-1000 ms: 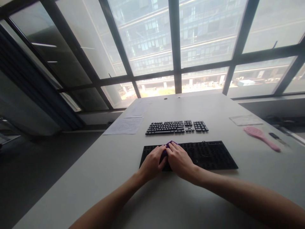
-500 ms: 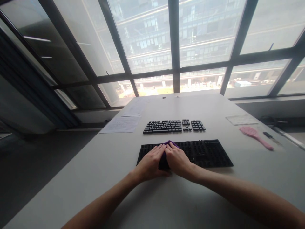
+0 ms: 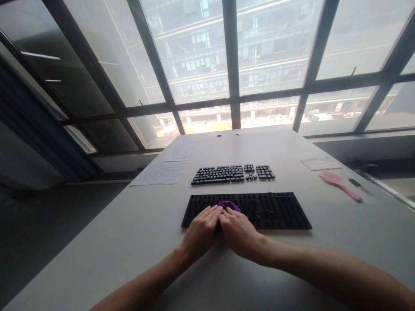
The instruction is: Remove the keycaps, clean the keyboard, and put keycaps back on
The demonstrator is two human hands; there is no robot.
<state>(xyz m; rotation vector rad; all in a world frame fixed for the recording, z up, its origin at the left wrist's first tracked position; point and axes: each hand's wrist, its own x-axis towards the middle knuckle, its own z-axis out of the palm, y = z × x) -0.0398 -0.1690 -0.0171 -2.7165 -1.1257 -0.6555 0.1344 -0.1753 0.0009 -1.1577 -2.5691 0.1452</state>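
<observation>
A black keyboard base (image 3: 279, 211) without keycaps lies on the white table (image 3: 292, 268) in front of me. My left hand (image 3: 200, 231) and my right hand (image 3: 238, 231) rest side by side on its left half, fingers pressed down on a purple lump (image 3: 228, 204) that looks like cleaning gel or a cloth. Only the lump's far edge shows past my fingertips. Behind the base, the removed black keycaps (image 3: 231, 173) are laid out in keyboard order.
Sheets of paper (image 3: 160, 172) lie at the table's left edge. A pink brush (image 3: 339, 185), a small dark tool (image 3: 355, 183) and a clear plastic bag (image 3: 320, 163) sit at the right. Large windows stand beyond the table's far end.
Both hands, with the purple lump under them, have slid a little toward me along the keyboard base. The camera has tilted slightly.
</observation>
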